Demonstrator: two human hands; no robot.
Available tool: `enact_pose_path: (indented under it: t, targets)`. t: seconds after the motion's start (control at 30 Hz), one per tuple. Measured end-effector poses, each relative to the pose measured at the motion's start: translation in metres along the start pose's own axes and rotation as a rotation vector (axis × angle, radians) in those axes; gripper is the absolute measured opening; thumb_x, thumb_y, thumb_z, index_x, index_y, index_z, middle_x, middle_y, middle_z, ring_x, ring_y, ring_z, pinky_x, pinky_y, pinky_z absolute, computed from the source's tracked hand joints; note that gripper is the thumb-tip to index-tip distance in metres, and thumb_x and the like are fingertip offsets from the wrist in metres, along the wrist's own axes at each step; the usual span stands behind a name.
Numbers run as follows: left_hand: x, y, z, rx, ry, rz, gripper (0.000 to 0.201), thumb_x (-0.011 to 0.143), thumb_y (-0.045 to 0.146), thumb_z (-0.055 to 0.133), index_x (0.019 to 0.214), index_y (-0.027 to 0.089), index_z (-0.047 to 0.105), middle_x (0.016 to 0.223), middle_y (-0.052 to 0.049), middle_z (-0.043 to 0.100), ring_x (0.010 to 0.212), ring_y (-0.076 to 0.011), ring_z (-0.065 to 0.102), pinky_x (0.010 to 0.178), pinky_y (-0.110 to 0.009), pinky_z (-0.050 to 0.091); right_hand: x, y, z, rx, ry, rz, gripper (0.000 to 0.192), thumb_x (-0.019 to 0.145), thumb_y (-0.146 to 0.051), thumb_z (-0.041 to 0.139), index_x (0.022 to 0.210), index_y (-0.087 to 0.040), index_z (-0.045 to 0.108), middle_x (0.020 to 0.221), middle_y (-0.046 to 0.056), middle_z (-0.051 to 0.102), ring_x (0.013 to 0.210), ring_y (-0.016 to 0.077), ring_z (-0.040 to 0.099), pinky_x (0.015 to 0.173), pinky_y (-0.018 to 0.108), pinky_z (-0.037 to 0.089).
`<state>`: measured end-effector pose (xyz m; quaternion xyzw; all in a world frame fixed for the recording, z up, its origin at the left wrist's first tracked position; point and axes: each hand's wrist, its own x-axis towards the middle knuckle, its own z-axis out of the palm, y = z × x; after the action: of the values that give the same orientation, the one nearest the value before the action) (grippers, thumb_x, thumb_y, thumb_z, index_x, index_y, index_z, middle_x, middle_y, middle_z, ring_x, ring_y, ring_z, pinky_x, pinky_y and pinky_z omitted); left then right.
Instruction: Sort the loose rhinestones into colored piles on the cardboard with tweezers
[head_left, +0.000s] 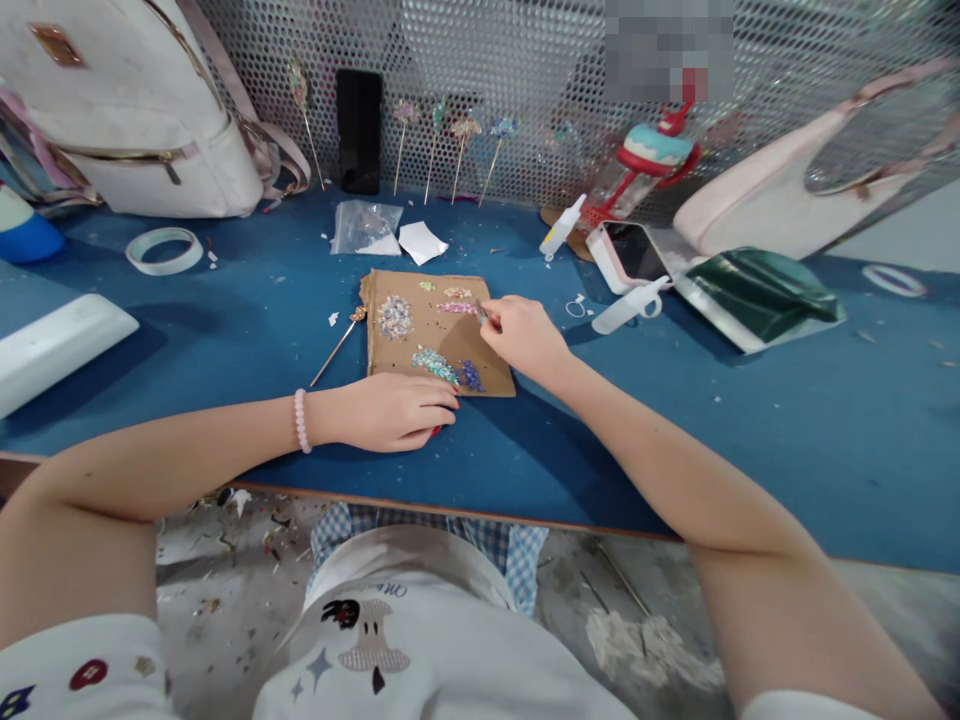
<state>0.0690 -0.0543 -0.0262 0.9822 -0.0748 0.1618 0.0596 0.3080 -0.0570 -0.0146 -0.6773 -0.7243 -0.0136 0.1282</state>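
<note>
Over cardboard sheet (pixel 439 335): right hand (pixel 521 338) grip pinched on thin tool (pixel 487 315); left hand (pixel 397 410) flat, empty.

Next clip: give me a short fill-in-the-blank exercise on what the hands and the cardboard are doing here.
1. The piles of sequins lie on a brown piece of ____.
2. The left hand rests at the cardboard's ____ edge.
3. The right hand pinches a thin tool at the ____ pile of sequins.
4. The hairpin stick lies on the blue table to the ____ of the cardboard.

Missing words: cardboard; near; pink; left
</note>
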Motion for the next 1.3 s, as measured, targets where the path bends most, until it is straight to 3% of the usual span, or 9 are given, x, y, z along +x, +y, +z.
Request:
enact_pose_path:
  t: [0.43,1.03,1.3]
  targets:
    - [0.000,0.000,0.000,-0.020,-0.015,-0.027,0.024,0.096,0.016,0.048,0.110,0.010,0.067,0.119,-0.016,0.068,0.121,-0.0249,0.060,0.102,-0.037,0.053,0.007,0.001,0.007,-0.012,-0.010,-0.015,0.019,0.084,-0.010,0.044,0.075,-0.017,0.060,0.071,0.005,0.053,0.066,0.0169,0.045,0.066,0.031,0.032]
    - [0.000,0.000,0.000,-0.003,-0.016,-0.015,0.026,0.097,0.016,0.047,0.110,0.007,0.067,0.119,-0.018,0.068,0.120,-0.0265,0.061,0.102,-0.038,0.053,0.010,-0.003,0.002,0.029,-0.021,-0.080,0.020,0.084,-0.008,0.044,0.073,-0.018,0.057,0.075,0.006,0.056,0.072,0.0178,0.049,0.069,0.030,0.033]
    - [0.000,0.001,0.000,-0.001,-0.009,-0.014,0.024,0.096,0.015,0.048,0.107,0.007,0.068,0.118,-0.017,0.069,0.119,-0.0261,0.061,0.104,-0.038,0.052,0.010,0.011,-0.002,-0.007,-0.023,-0.060,0.028,0.088,-0.015,0.043,0.093,-0.015,0.071,0.089,0.011,0.065,0.080,0.0209,0.057,0.075,0.034,0.040]
